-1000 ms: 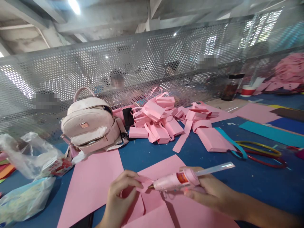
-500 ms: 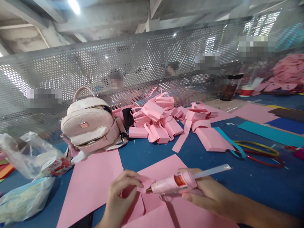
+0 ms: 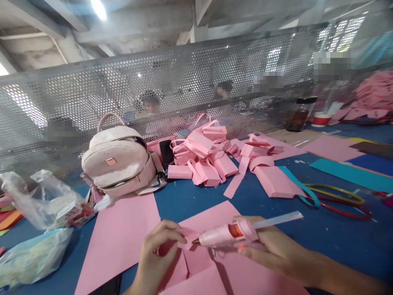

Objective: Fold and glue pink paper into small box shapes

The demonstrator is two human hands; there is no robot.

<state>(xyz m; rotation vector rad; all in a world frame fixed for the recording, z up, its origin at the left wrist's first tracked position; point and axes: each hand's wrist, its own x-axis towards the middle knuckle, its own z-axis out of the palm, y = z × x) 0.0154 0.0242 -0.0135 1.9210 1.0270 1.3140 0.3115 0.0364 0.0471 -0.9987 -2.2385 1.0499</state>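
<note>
Head view: my left fingers (image 3: 172,234) are pinched together on a small pink flap (image 3: 188,238) lifted off the folded paper (image 3: 202,266). The glue gun (image 3: 229,234) sits clamped in my right hand (image 3: 270,246), its nozzle tip touching or just short of that flap; I cannot tell which. So the flap lies directly left of the nozzle, between the two hands, and both are about equally near it.

The gun's long axis runs nearly level, left to right, tipped slightly up toward the rear, where a clear glue stick (image 3: 278,219) pokes out past my knuckles. My left hand (image 3: 158,256) comes in from the bottom edge, wrist low, knuckles arched over the fold. The right forearm enters from the lower right corner and lies close along the blue table (image 3: 337,233).

Farther out, a flat pink sheet (image 3: 119,241) lies to the left of the fold. Beyond it stand a pale backpack (image 3: 119,162) and a heap of folded pink pieces (image 3: 208,157), with clear plastic bags (image 3: 39,205) at the far left and coloured loops (image 3: 337,198) at the right. A perforated metal screen (image 3: 184,90) closes the back.
</note>
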